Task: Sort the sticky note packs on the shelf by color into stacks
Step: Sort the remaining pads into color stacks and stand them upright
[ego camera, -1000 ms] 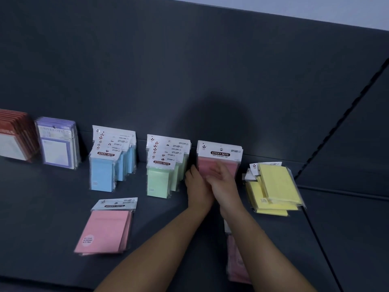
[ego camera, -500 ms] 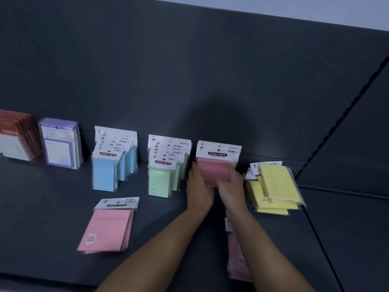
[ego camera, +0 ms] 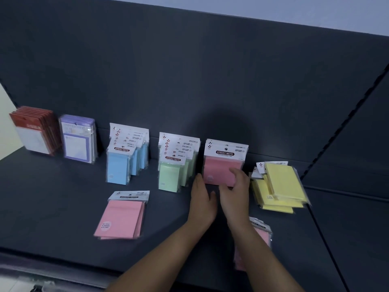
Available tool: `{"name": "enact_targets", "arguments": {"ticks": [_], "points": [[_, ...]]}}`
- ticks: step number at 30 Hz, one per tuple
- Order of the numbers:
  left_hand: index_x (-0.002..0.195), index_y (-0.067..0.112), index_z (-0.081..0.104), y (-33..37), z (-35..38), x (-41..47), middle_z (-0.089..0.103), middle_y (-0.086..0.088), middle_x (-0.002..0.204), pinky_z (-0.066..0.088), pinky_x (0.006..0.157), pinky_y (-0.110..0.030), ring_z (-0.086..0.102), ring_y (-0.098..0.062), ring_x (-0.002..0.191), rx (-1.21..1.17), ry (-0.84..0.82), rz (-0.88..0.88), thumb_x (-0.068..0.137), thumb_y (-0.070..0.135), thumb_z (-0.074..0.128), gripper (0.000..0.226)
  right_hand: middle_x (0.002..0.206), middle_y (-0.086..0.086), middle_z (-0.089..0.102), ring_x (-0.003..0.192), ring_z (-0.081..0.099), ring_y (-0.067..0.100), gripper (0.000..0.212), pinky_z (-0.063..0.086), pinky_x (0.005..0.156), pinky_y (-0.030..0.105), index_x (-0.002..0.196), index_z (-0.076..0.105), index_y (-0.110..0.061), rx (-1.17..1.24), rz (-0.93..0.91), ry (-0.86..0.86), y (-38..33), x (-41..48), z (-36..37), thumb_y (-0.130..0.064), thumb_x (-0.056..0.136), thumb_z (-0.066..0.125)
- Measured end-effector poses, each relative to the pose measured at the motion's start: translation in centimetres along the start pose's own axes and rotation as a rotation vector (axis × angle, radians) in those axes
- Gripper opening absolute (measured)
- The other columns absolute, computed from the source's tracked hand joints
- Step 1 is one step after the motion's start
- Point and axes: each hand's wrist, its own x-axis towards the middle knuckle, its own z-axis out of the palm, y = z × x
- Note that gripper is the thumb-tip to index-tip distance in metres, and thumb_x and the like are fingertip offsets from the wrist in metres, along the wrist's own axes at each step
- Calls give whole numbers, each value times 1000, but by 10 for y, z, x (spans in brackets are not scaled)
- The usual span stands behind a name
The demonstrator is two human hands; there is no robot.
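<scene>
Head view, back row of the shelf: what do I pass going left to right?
Red-framed notepad packs, purple-framed notepad packs, light blue sticky note packs, light green sticky note packs, upright pink sticky note packs, flat pile of yellow sticky note packs.
</scene>
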Motion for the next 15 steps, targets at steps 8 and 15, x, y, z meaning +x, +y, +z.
{"name": "enact_targets", "arguments": {"ticks": [8, 15], "points": [[99, 12, 63, -5, -99, -38, 63, 13, 90, 43, 78, -8, 61, -5, 89, 118, 334, 194, 82, -10, 51, 30, 84, 3, 67, 75, 61, 14, 26, 49, 74, 27, 84, 61, -24, 191, 175, -414, -21, -41, 45, 0, 86, 51], [129, 7, 44, -38, -181, -60, 50, -12, 128, 31, 97, -40, 41, -31, 120, 633, 371, -287, 87, 25, 58, 48, 94, 4, 61, 91, 59, 16, 28, 51, 86, 31, 115, 50, -10, 319, 530, -707, -35, -67, 86, -5, 88, 54]]}}
